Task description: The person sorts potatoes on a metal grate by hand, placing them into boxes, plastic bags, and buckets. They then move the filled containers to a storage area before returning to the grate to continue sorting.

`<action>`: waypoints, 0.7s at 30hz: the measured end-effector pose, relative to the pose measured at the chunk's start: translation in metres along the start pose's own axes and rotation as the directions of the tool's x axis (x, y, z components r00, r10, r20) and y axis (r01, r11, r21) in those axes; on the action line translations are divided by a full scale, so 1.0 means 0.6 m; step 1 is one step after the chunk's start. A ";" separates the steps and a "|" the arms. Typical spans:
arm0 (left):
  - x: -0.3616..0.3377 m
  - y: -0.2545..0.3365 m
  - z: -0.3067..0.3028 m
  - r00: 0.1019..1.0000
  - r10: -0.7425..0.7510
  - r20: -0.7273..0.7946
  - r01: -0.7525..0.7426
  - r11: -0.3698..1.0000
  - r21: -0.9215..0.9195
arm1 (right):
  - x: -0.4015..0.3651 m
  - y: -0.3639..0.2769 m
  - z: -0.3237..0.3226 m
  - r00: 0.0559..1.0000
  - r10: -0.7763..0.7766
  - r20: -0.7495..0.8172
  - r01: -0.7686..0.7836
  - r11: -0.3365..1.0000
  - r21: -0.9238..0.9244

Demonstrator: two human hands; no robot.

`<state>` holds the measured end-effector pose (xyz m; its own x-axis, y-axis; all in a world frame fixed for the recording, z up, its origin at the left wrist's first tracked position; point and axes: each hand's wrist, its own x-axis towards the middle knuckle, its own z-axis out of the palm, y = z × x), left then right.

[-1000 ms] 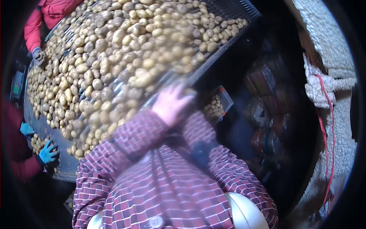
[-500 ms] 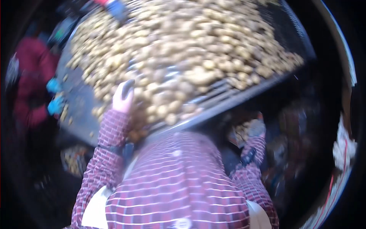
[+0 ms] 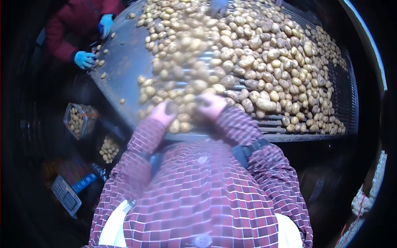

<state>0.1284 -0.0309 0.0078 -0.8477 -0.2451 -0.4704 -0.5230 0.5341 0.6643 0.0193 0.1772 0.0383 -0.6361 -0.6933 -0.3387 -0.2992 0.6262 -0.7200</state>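
My left hand (image 3: 162,113) is at the near edge of a sorting table, among potatoes (image 3: 267,105). Across from it, my right hand (image 3: 212,106) reaches into the same heap, with the two hands turned toward each other. Both look pink on the back and darker toward the fingers. Thumb and fingers seem apart and loosely curved on each hand, though they are partly blurred and hidden by potatoes. Between and beyond the hands, potatoes are smeared by motion. I make out no single potato gripped in either hand.
The slatted table (image 3: 308,138) carries potatoes of several sizes. At the far left, a person in a dark red top (image 3: 68,35) has blue-gloved hands at the edge. Another gloved hand (image 3: 218,7) is at the top. Below left are a potato-filled bag (image 3: 87,120) and a scale (image 3: 66,196).
The view has swung, so the table lies straighter before me. My right hand has come from beside the table, at lower right, into the potatoes beside my left hand.
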 end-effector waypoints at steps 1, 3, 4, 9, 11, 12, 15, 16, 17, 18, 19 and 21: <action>0.014 -0.039 0.007 0.985 0.028 -0.172 -0.035 0.999 -0.038 | 0.024 -0.029 0.018 0.984 0.032 0.172 0.026 0.946 -0.323; -0.003 -0.044 -0.017 0.981 -0.177 -0.080 0.057 0.655 -0.754 | 0.027 -0.023 0.043 0.998 -0.023 0.062 0.046 0.916 -0.398; -0.003 -0.076 -0.025 0.997 0.005 -0.079 -0.072 0.464 -0.883 | 0.026 -0.023 0.054 0.999 -0.050 0.012 0.050 0.901 -0.431; -0.050 -0.089 -0.050 0.942 0.282 -0.180 -0.333 0.838 -0.433 | 0.017 0.059 0.017 0.996 0.091 -0.015 -0.082 0.946 0.315; -0.048 -0.048 -0.050 0.953 0.300 -0.037 -0.277 0.818 -0.504 | 0.005 0.091 0.038 0.995 -0.066 0.078 0.011 0.831 0.557; -0.038 -0.033 -0.039 0.946 0.308 0.101 -0.152 0.696 -0.702 | 0.009 0.114 0.072 0.986 -0.048 0.160 -0.101 0.588 0.803; -0.028 0.062 -0.008 0.726 0.516 0.454 -0.070 0.712 -0.699 | -0.044 0.072 0.038 0.979 0.098 0.177 -0.187 0.107 0.976; -0.020 0.078 -0.004 0.702 0.526 0.480 -0.158 0.772 -0.615 | -0.071 0.075 0.024 0.985 0.154 0.079 -0.098 0.119 0.988; -0.013 0.083 0.000 0.678 0.532 0.507 -0.251 0.816 -0.521 | -0.097 0.078 0.009 0.978 0.207 -0.018 -0.012 0.141 0.990; -0.006 0.076 0.011 0.733 0.477 0.485 -0.149 0.808 -0.569 | -0.132 0.100 -0.011 0.954 0.298 -0.018 0.037 -0.059 0.998; 0.010 0.063 0.016 0.767 0.447 0.461 -0.159 0.828 -0.538 | -0.172 0.123 -0.032 0.926 0.378 -0.002 0.105 -0.252 0.962; 0.032 0.054 0.016 0.817 0.383 0.431 -0.098 0.829 -0.551 | -0.280 0.209 -0.054 0.683 0.514 -0.519 0.331 0.416 0.847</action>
<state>0.0963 -0.0105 0.0149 -0.8549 0.3532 -0.3800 -0.3990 0.0206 0.9167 0.0659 0.3838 0.0245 -0.9574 0.0331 -0.2868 0.2676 -0.2713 -0.9245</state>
